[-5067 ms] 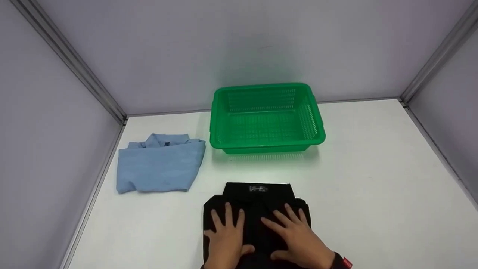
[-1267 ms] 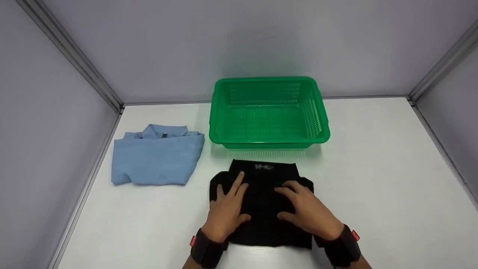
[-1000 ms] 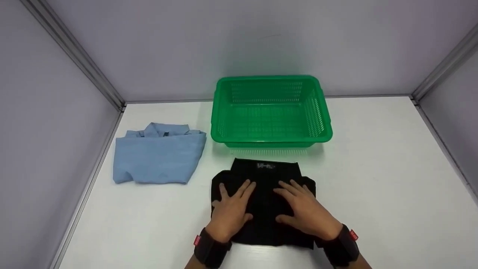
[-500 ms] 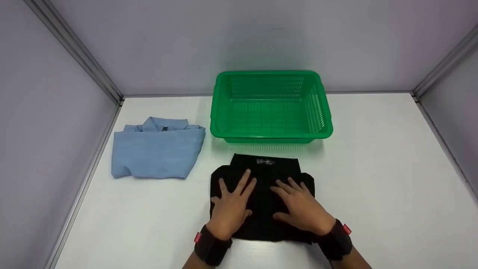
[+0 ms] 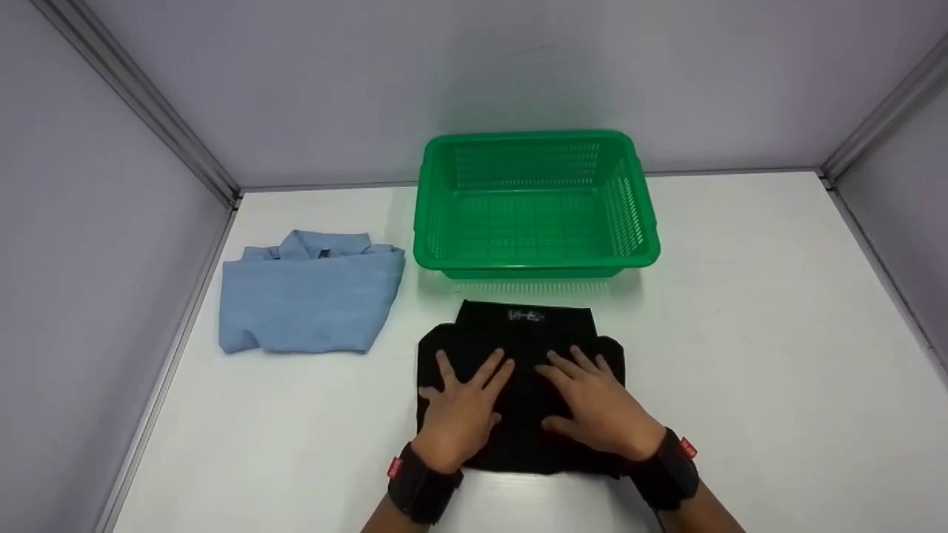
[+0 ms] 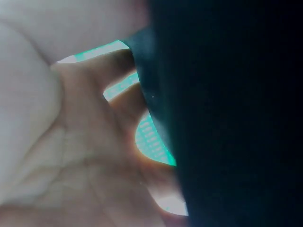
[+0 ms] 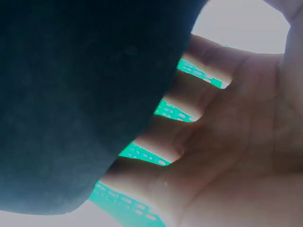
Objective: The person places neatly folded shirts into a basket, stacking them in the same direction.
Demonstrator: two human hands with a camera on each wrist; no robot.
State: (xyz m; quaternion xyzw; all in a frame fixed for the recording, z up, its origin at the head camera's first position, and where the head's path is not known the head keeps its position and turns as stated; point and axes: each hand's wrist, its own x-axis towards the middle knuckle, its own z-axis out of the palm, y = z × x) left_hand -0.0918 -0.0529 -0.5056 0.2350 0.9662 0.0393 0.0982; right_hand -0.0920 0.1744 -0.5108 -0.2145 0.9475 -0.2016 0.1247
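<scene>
A folded black shirt [image 5: 522, 444] lies on the white table, its collar with a pale label toward the basket. My left hand [image 5: 458, 414] rests on its left half, fingers spread. On the right half lies my right hand [image 5: 601, 409], fingers extended and slightly apart. Both wrist views are close up: the left palm [image 6: 85, 151] and the right palm [image 7: 232, 137] show beside dark cloth, which hides the fingertips. Green basket lattice shows through the gaps between the fingers.
Beyond the shirt stands a green plastic basket [image 5: 537, 271] with slotted walls, against the back wall. A folded light blue shirt [image 5: 311, 307] lies at the left. Grey-framed panels border the white table [image 5: 778, 333].
Since the earliest frame, the black shirt and both hands have shifted away from the person, nearer the basket. Over the last second the hands stay on the shirt with small finger shifts.
</scene>
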